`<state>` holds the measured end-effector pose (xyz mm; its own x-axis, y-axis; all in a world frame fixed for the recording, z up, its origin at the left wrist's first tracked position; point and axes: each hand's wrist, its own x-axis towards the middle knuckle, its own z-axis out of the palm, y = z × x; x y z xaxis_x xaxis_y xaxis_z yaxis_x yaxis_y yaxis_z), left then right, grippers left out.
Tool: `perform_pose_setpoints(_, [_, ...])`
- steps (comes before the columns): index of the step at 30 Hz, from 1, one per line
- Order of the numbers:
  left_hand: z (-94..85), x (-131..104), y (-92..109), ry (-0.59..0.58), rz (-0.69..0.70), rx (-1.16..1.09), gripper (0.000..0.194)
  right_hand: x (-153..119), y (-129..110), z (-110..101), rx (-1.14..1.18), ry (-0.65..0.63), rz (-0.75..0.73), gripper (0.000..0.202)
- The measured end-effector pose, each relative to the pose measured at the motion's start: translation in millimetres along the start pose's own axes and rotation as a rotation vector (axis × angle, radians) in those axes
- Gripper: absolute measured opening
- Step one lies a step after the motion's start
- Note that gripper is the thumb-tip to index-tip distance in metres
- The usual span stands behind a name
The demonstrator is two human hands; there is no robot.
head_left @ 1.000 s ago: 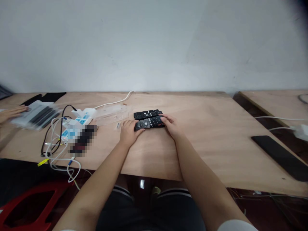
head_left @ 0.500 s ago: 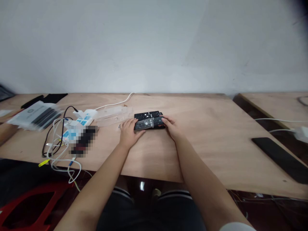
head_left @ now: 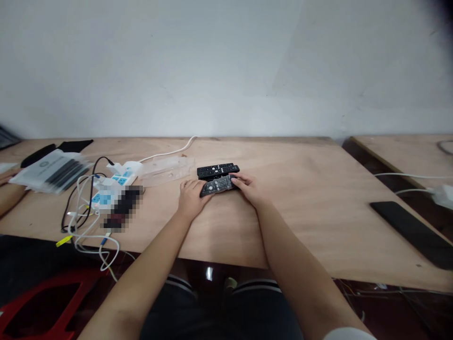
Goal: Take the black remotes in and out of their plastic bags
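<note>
Between my hands is a black remote control (head_left: 218, 185) with a clear plastic film or sleeve over much of it. My left hand (head_left: 191, 196) grips its left end, the thumb along the near edge. At the right end my right hand (head_left: 247, 188) closes its fingers and thumb on it. Just behind lie other black remote controls (head_left: 216, 169), side by side or stacked on the wooden table (head_left: 304, 208); the held one partly hides them. Clear plastic bags (head_left: 164, 171) lie flat to the left of the remotes.
A white power strip (head_left: 123, 177) with tangled cables and a blurred-out dark object (head_left: 122, 208) stand left. Farther left, another person's arm (head_left: 10, 194) reaches a plastic package of dark items (head_left: 53, 170). A black phone-like slab (head_left: 410, 231) lies right. A red stool (head_left: 53, 302) is below.
The held remote has come toward me and tilted, uncovering more of the remotes behind it. My hands moved slightly nearer with it. At far left another person's arm now shows by the package.
</note>
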<state>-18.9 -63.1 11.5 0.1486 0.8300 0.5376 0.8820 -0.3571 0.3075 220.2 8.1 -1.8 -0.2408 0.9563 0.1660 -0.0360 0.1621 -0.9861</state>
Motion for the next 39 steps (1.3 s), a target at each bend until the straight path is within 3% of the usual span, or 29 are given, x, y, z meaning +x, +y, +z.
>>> perform_pose_setpoints(4, [-0.6, 0.3, 0.4, 0.029, -0.008, 0.022, 0.05, 0.9, 1.0, -0.4, 0.031, 0.034, 0.003, 0.042])
perform_pose_setpoints(9, [0.6, -0.9, -7.6, 0.211, -0.102, 0.078, 0.073, 4.0, 7.5, -4.1, 0.167, 0.118, 0.031, 0.044])
perform_pose_setpoints(14, [-0.9, -1.6, -14.9, 0.098, -0.079, 0.042, 0.055, 7.2, 12.9, -7.9, 0.22, 0.17, 0.039, 0.047])
perform_pose_setpoints(19, [-3.9, -1.0, -12.5, 0.054, -0.068, 0.021, 0.046, 5.8, 10.3, -5.9, 0.145, 0.131, 0.022, 0.05])
perform_pose_setpoints(32, [-0.1, -0.6, -2.6, 0.032, -0.014, -0.002, 0.047, 2.4, 5.9, -1.3, 0.046, 0.032, 0.014, 0.049])
perform_pose_setpoints(36, [1.4, -0.5, -6.4, 0.19, -0.112, 0.0, 0.06, 4.2, 7.5, -2.3, 0.137, 0.104, 0.01, 0.044])
perform_pose_setpoints(39, [6.4, -0.5, -16.0, 0.319, -0.252, -0.172, 0.058, 6.8, 11.0, -3.3, 0.232, 0.152, 0.003, 0.042])
